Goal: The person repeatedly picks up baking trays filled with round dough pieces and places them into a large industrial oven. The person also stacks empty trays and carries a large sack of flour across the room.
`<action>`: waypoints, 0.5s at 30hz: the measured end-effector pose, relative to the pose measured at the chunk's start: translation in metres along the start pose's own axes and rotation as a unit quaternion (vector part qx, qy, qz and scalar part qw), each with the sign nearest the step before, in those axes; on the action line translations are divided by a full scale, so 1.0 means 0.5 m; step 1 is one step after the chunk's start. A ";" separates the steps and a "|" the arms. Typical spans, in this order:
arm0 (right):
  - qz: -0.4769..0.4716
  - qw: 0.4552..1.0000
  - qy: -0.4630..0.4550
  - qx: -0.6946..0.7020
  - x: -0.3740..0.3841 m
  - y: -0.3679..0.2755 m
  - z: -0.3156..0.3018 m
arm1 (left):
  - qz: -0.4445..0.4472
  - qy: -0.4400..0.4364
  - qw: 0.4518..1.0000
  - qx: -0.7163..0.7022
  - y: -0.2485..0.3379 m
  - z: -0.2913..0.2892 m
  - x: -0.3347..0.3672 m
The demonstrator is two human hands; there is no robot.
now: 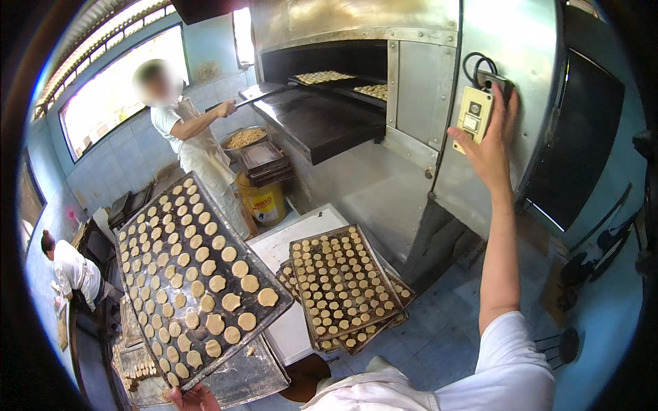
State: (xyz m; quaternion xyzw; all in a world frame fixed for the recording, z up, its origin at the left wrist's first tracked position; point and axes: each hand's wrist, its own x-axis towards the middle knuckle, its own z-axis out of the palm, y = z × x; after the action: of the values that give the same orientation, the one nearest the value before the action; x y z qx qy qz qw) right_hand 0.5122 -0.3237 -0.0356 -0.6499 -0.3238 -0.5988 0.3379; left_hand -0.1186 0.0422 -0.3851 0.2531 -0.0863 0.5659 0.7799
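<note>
Facing a steel oven (418, 96) spanning the upper centre and upper right of the frame. Holding a dark tray (202, 334) of pale dough rounds (206, 303) on a slant at centre left. Looking down on stacked trays (382, 269) of similar rounds at the centre. Spreading the right hand (492, 140) around a cream switch box (473, 111) at upper right, laying the thumb across its lower end. Pinching the held tray's near corner with the left hand (195, 397) at lower left.
</note>
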 end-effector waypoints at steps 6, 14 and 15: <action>0.003 0.999 -0.041 -0.006 0.035 -0.042 -0.028 | -0.001 0.017 0.999 0.031 -0.034 0.076 0.020; -0.010 0.998 -0.059 0.015 0.059 -0.062 -0.049 | -0.039 0.071 0.995 -0.064 -0.083 0.176 0.004; -0.015 0.998 -0.060 0.023 0.077 -0.071 -0.054 | -0.038 0.079 0.994 -0.060 -0.078 0.167 0.002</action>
State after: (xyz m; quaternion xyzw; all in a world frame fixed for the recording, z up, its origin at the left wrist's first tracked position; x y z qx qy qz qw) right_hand 0.4705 -0.3255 0.0061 -0.6720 -0.3669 -0.5559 0.3237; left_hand -0.0695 -0.0071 -0.3245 0.1633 -0.0485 0.5480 0.8189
